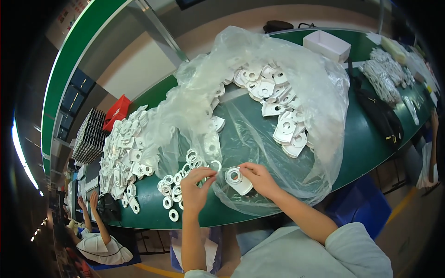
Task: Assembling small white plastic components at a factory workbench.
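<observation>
My left hand (194, 189) pinches a thin white ring (219, 165) between thumb and fingertips, above the table's near side. Just right of it, my right hand (261, 180) grips a flat white plastic plate (242, 186) by its edge. The plate has one rounded end with a circular opening and a raised rim about it. Ring and plate are apart. Below and left of my left hand lies a loose group of white rings (167, 191), partly hidden behind that hand.
A big clear plastic bag (324, 116) lies spread open on the green table (345, 162), with white plates (266, 88) inside. More white parts (123, 148) are heaped at left, near a red bin (117, 111). A white box (327, 45) and black bag (378, 111) stand right. Another person's hands (92, 200) show at left.
</observation>
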A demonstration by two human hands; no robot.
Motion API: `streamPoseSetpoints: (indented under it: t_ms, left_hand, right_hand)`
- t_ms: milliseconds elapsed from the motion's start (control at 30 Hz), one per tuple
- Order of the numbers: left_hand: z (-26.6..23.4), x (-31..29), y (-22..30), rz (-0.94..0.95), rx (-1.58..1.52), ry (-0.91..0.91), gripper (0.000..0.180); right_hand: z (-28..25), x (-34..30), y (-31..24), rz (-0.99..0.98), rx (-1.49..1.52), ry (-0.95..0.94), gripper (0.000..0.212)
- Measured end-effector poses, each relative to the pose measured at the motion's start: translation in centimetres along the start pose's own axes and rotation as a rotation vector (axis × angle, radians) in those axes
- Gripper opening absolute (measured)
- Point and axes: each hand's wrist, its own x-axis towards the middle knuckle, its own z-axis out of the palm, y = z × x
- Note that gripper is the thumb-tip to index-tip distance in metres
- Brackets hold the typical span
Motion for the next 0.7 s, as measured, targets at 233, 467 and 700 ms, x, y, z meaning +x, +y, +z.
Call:
streamPoseSetpoints:
  t_ms: [233,467,700]
  left_hand:
    - [3.2,-1.3,-0.6,0.277,0.215,0.052,0.024]
    - [4.5,-2.3,-0.8,0.516,0.382,0.086,0.026]
    - [5.5,-2.6,-1.1,0.521,0.304,0.127,0.029]
  right_hand:
    - [-0.1,0.0,0.3,0.010,0.021,-0.017,0.027]
    - [-0.3,0.1,0.5,-0.013,0.003,-0.023,0.027]
    - [-0.3,0.1,0.7,0.002,0.021,-0.009,0.025]
